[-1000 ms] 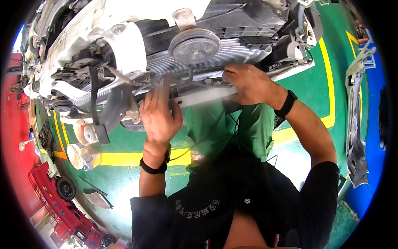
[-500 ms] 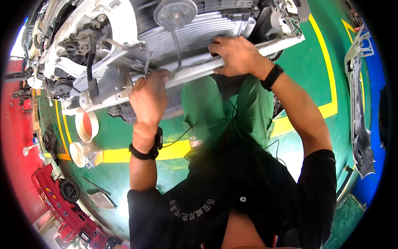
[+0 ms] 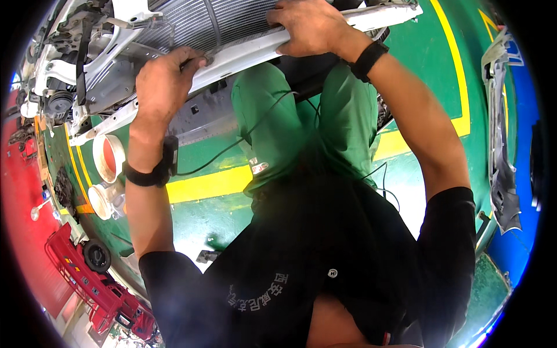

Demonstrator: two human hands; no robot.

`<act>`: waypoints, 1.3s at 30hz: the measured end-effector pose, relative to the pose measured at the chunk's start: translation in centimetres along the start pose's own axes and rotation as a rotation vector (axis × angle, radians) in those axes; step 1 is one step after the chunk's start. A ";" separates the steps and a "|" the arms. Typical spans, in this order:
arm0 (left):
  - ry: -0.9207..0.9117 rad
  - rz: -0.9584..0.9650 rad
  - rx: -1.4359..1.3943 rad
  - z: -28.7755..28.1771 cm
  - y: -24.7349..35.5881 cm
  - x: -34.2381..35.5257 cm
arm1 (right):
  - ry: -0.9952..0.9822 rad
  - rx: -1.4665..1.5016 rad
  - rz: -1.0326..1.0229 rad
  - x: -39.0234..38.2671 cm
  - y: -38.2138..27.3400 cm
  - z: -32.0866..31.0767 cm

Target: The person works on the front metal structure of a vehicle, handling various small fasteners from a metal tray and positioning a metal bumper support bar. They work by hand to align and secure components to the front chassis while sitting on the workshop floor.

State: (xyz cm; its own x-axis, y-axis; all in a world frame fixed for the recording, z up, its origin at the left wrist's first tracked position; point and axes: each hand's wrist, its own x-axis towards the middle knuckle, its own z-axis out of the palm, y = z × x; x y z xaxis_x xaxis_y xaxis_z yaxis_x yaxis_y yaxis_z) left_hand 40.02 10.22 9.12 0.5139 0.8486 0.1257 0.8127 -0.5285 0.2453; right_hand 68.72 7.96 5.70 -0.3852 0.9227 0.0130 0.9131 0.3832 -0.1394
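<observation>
the finned radiator [image 3: 185,24] is cut off by the top edge, where the right hand [image 3: 312,28] seems slightly clipped too. a stretch of the white bar [image 3: 242,64] is covered by the left hand [image 3: 162,81]. on the floor [image 3: 200,216], a dark object [image 3: 207,256] beside the black shirt [image 3: 325,232] is too small to be identified.

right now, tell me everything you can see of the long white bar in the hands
The white bar is long and narrow, seemingly painted metal, with a ridge along its length. It slants up to the right, in front of a silvery finned panel and just beyond the knees. The left hand and right hand grip it, partly hiding it.
</observation>
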 end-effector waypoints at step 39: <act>0.277 -0.142 -0.010 -0.2 -12.8 -8.9 | 0.259 0.096 -0.053 -0.5 -1.7 1.3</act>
State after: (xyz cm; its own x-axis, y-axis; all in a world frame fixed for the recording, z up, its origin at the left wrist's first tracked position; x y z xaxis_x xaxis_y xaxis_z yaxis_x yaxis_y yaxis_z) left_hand 25.00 9.49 5.02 0.2997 0.8891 0.3461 0.8676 -0.4048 0.2887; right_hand 67.17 6.78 4.60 -0.3736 0.8862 0.2740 0.8712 0.4366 -0.2245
